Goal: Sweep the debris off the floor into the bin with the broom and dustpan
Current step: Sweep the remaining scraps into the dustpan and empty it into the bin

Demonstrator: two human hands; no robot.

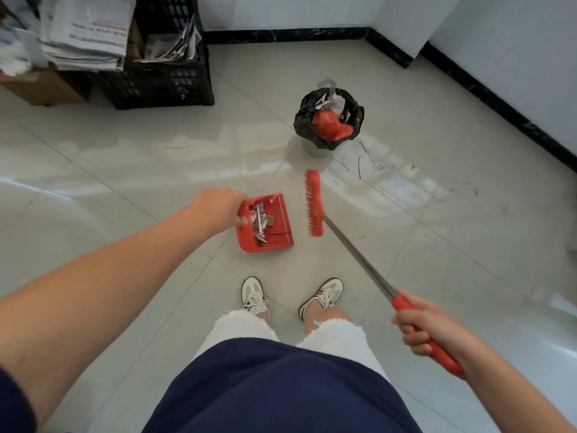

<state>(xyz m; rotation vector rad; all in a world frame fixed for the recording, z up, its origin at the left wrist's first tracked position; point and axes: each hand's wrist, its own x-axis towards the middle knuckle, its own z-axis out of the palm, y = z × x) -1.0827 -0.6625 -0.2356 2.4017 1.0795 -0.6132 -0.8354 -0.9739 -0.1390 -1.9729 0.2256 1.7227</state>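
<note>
Paper scraps and a red bag are held in the black-lined bin (328, 120). Paper debris (261, 220) is carried in the red dustpan (265, 223), gripped by the closed left hand (218, 207) above the floor (125, 170). The red broom (313, 203) is grasped by the closed right hand (434, 329).

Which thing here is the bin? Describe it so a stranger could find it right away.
Start at the black crate by the far wall and look right along the pale tiled floor. The bin stands alone, beyond the red broom. Only it is round, lined with a black bag and holding red and white rubbish.
</note>
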